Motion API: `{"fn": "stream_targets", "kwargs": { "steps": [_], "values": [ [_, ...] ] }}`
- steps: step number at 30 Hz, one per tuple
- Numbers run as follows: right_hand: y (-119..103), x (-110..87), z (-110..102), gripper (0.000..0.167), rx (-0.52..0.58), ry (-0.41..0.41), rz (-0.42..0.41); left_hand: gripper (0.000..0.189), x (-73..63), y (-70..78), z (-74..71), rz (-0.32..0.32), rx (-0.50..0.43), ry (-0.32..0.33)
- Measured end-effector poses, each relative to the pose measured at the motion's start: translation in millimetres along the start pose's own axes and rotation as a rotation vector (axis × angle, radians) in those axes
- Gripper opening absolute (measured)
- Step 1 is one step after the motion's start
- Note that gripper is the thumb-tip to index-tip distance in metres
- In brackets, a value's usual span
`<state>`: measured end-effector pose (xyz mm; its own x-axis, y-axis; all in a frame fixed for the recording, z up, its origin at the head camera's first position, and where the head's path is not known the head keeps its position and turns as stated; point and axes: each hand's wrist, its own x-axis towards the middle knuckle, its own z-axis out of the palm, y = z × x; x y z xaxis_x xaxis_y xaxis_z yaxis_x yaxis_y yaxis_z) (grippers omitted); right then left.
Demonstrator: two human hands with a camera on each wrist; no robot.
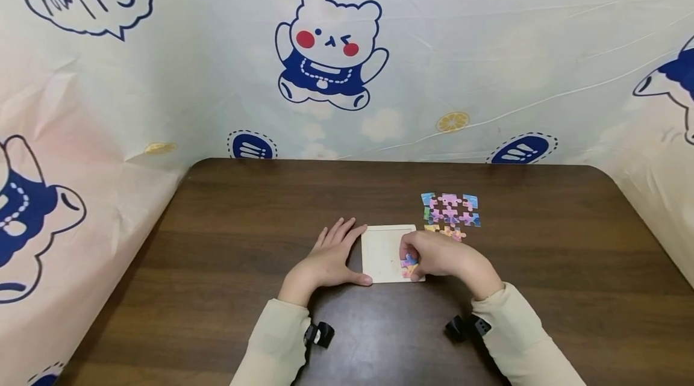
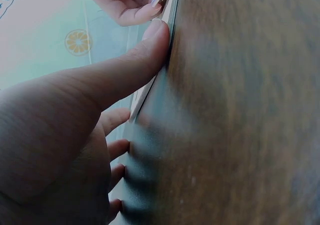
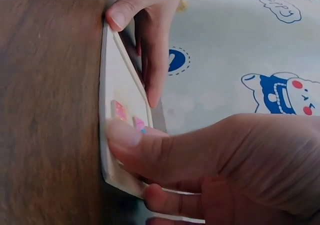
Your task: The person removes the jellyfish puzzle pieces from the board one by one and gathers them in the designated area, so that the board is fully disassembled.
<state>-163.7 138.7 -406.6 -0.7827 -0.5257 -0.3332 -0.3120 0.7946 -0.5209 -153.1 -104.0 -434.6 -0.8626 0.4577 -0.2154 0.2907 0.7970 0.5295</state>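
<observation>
A pale square puzzle tray (image 1: 384,253) with a raised rim lies on the table. My left hand (image 1: 331,261) rests along its left side, fingers spread and fairly straight, the thumb (image 2: 150,47) touching the near left corner. Over the tray's near right corner, my right hand (image 1: 441,253) pinches a colourful jigsaw piece (image 1: 409,261) between thumb and curled fingers. Beside it, a pink piece (image 3: 119,110) sits inside the tray by the right thumb (image 3: 132,140). The right hand partly hides these pieces and the tray's right edge.
Loose jigsaw pieces (image 1: 450,212), pink, blue and yellow, lie in rough rows beyond the right hand. The brown wooden table (image 1: 244,205) ends at a printed cloth backdrop (image 1: 423,73) at the back and sides. Black wrist cameras (image 1: 324,335) sit at both cuffs.
</observation>
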Motion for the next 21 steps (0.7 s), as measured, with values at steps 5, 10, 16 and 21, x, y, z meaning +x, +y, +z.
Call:
{"fn": "stream_targets", "kwargs": {
  "steps": [5, 10, 16, 21],
  "values": [
    [-5, 1.8, 4, 0.032, -0.041, 0.023, 0.045, 0.104, 2.0, -4.3, 3.6, -0.008, 0.008, -0.007],
    [-8, 0.7, 5, 0.032, -0.068, 0.052, 0.065, 0.104, 2.4, -1.6, 0.1, -0.001, 0.010, -0.007],
    [-9, -7.2, 12, 0.033, -0.098, 0.147, 0.065, 0.106, 6.4, -5.6, 4.6, -0.018, 0.021, -0.018],
    [-6, -15.9, 19, 0.034, -0.132, 0.238, -0.010, 0.107, 6.7, -6.9, 5.7, -0.015, 0.016, -0.014]
  ]
}}
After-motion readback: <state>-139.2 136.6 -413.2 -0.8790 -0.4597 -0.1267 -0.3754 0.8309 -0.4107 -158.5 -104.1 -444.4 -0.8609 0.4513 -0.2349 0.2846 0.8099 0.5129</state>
